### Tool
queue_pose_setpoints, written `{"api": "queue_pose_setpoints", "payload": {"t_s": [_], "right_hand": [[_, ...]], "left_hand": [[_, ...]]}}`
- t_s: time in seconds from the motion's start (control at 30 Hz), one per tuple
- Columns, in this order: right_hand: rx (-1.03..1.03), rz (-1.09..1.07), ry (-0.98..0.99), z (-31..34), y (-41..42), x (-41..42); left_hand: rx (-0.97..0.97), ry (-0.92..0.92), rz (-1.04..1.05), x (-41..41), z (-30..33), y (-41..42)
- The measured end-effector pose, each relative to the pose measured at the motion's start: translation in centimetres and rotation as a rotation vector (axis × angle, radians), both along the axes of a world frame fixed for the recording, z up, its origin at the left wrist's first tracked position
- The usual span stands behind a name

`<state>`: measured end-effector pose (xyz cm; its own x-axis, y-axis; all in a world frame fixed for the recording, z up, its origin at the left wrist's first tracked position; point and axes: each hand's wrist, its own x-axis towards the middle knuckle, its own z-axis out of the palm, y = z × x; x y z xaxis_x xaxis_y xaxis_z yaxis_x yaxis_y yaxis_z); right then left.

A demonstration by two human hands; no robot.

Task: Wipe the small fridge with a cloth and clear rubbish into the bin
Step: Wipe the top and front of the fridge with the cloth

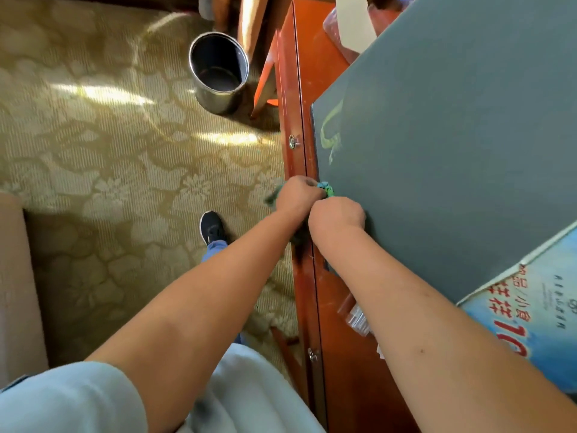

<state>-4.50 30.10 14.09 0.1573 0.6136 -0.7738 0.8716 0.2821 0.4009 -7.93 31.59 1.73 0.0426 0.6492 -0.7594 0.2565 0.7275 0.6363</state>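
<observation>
The small fridge shows its flat grey-green top (452, 145), standing on an orange-red wooden cabinet (296, 98). A green and blue cloth (326, 188) is bunched at the fridge's front left edge. My left hand (296, 195) grips the cloth with curled fingers. My right hand (337, 215) is closed in a fist right beside it, touching the fridge edge, and seems to hold the same cloth, whose lower part is hidden. A round metal bin (218, 71) stands open on the carpet farther ahead, with nothing visible inside.
Patterned beige carpet (109, 151) covers the floor to the left. A blue printed box (530, 314) lies at the fridge's near right corner. A red wrapped package (343, 29) sits behind the fridge. My shoe (212, 228) is below. A cabinet key (293, 141) sticks out.
</observation>
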Motion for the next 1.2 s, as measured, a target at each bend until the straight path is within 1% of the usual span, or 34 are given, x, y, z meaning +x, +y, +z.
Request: {"api": "queue_pose_setpoints", "payload": {"t_s": [0.1, 0.2, 0.27, 0.33, 0.43, 0.53, 0.67, 0.77, 0.87, 1.0, 1.07, 1.2], "right_hand": [[0.012, -0.033, -0.008, 2.4, 2.2, -0.5], [0.086, -0.008, -0.005, 5.1, 4.9, -1.5], [0.145, 0.02, -0.008, 6.3, 6.5, -2.1], [0.163, 0.007, -0.012, 6.7, 7.6, -2.4], [0.15, -0.077, 0.0, 5.2, 8.1, -2.3], [0.103, -0.11, 0.01, 2.7, 6.1, -1.9], [-0.019, -0.162, -0.027, 1.8, 4.7, -1.8], [-0.066, -0.156, -0.053, 2.9, 5.8, -2.1], [-0.037, -0.127, -0.045, 4.5, 7.5, -3.0], [0.089, -0.057, -0.033, 6.2, 9.7, -4.0], [0.113, -0.033, -0.035, 6.0, 10.4, -4.2], [0.098, -0.063, -0.019, 3.4, 9.6, -3.6]], "left_hand": [[0.032, -0.021, 0.008, -0.7, 2.4, 1.5], [0.099, -0.014, 0.024, -2.0, 5.6, 4.8], [0.152, 0.012, 0.008, -2.8, 7.3, 7.2], [0.173, 0.051, -0.023, -3.2, 8.2, 8.3], [0.151, 0.095, -0.068, -3.1, 7.3, 8.5], [0.091, 0.119, -0.13, -2.3, 4.3, 7.0], [0.008, 0.061, -0.172, -1.4, 1.6, 4.2], [0.021, 0.006, -0.14, -1.5, 1.7, 3.9], [0.083, 0.017, -0.127, -2.4, 3.5, 5.7], [0.182, 0.04, -0.097, -3.9, 6.4, 10.1], [0.203, 0.048, -0.085, -4.1, 6.4, 11.2], [0.147, 0.075, -0.074, -3.4, 4.1, 10.2]]}}
